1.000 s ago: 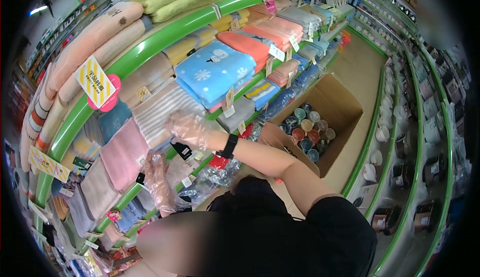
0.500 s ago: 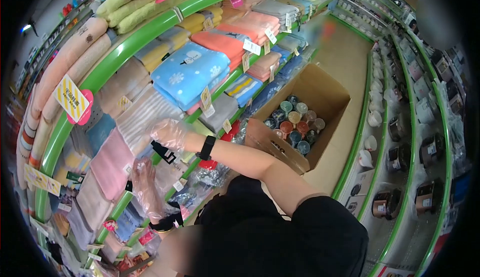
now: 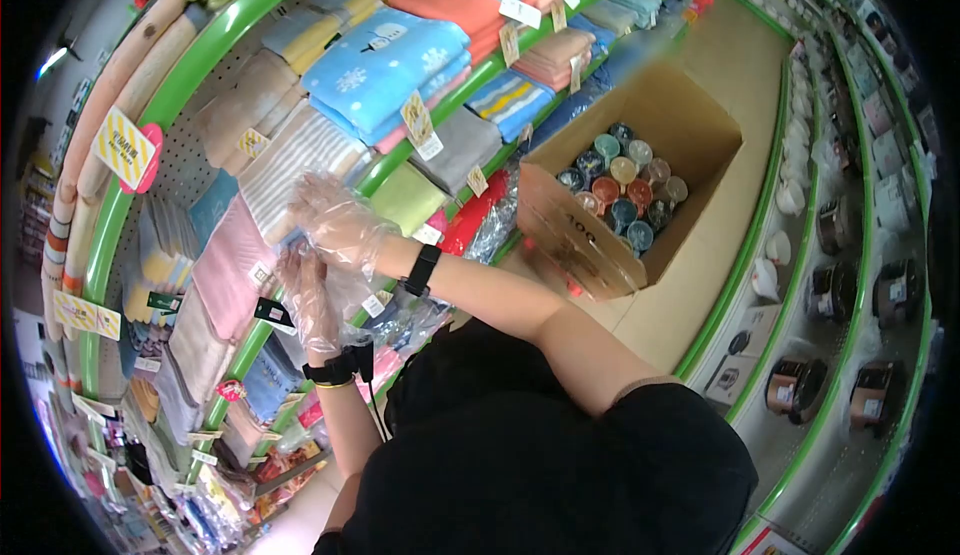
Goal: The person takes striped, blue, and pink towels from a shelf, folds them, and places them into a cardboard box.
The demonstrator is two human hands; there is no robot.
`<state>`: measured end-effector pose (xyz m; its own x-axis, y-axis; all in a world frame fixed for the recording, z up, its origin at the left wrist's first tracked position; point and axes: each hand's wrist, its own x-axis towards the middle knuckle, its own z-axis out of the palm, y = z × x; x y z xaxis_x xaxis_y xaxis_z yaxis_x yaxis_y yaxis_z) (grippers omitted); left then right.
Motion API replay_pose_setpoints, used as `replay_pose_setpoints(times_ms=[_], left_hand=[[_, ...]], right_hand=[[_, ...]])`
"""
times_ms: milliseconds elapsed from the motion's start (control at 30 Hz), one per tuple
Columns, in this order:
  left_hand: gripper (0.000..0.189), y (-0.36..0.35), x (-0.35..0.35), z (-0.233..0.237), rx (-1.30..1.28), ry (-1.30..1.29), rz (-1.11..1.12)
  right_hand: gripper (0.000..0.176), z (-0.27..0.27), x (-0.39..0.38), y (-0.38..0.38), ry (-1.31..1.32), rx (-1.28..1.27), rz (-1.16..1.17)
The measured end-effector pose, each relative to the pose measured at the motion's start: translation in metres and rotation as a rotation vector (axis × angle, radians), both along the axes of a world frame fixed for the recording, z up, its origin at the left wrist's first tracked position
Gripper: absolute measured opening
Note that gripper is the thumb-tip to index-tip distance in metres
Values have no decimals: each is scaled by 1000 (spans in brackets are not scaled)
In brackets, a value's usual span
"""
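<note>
Both my hands wear clear plastic gloves and work at a shelf of folded towels. My right hand (image 3: 335,223), with a black watch on its wrist, curls its fingers over the front edge of a folded towel (image 3: 298,247) between the grey striped towel (image 3: 300,160) and the pink towel (image 3: 228,267). Just below it, my left hand (image 3: 308,300) has its fingers stretched flat against the same towel's front. A black tag (image 3: 270,313) hangs to the left of my left hand.
Green-edged shelves (image 3: 150,125) hold many folded towels, among them a blue snowflake one (image 3: 385,65). An open cardboard box (image 3: 580,225) with several coloured cups stands on the floor to the right. Across the aisle, shelves carry pots (image 3: 800,387) and white bowls.
My left hand has risen from below the shelf edge to meet my right hand at the towel. The view has tilted down and shifted toward the shelf.
</note>
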<state>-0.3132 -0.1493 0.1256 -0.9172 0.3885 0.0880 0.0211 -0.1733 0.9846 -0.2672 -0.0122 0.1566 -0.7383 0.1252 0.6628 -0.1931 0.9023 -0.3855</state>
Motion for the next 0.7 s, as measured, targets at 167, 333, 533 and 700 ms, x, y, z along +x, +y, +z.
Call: replay_pose_setpoints(times_ms=[167,333,533,700], left_hand=[[33,-12,-39,-44,88,-10,-226],[28,-8,-41,-37,-67,278,-293],[39,6,-25,1,-33,-186,-346],[34,14,-22,-5,-34,-243,-282]], right_hand=[[43,4,0,-2,99,-22,-7],[32,-8,7,-7,253,-331,9],[18,-21,17,-9,151,-576,-117],[19,-34,25,-12,-1,-675,-99]])
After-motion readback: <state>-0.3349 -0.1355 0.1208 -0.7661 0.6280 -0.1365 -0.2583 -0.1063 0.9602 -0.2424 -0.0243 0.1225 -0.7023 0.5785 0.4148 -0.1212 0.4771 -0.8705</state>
